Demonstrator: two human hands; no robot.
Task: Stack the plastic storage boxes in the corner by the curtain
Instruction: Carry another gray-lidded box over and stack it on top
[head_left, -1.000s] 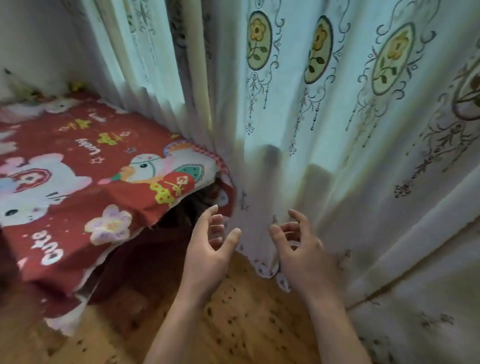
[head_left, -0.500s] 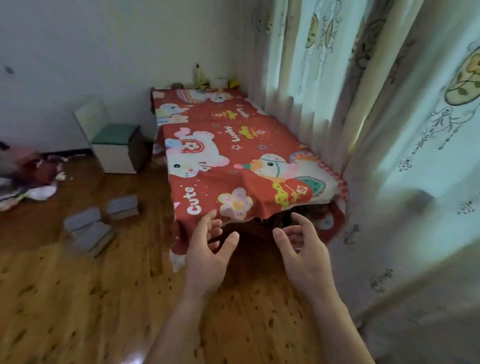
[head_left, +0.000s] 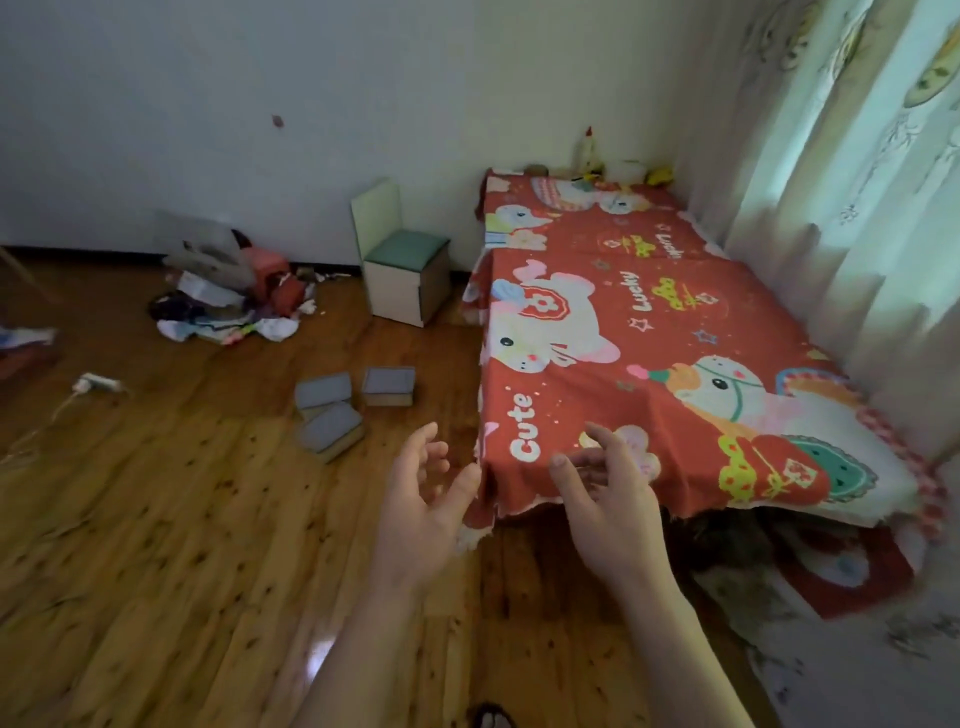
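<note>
Change: view has swung left off the curtain (head_left: 852, 218) — three boxes (head_left: 353, 405) now visible.
Hands: left hand (head_left: 415, 509) and right hand (head_left: 608, 499) empty, fingers loosely spread.
Boxes: on floor (head_left: 156, 519), beyond left hand — left of cloth-covered bed (head_left: 649, 338).

I read three words, all printed on the red cartoon cloth (head_left: 675, 332). "Cute" (head_left: 521, 429) stood in white letters near the cloth's hanging front edge, between my left hand (head_left: 415, 509) and my right hand (head_left: 608, 499), just beyond the fingertips. "Lucky" (head_left: 640, 292) appeared in white farther off, well past the right fingers. A second "Lucky" (head_left: 670, 244) lay beyond that one. I could read no other text.
</note>
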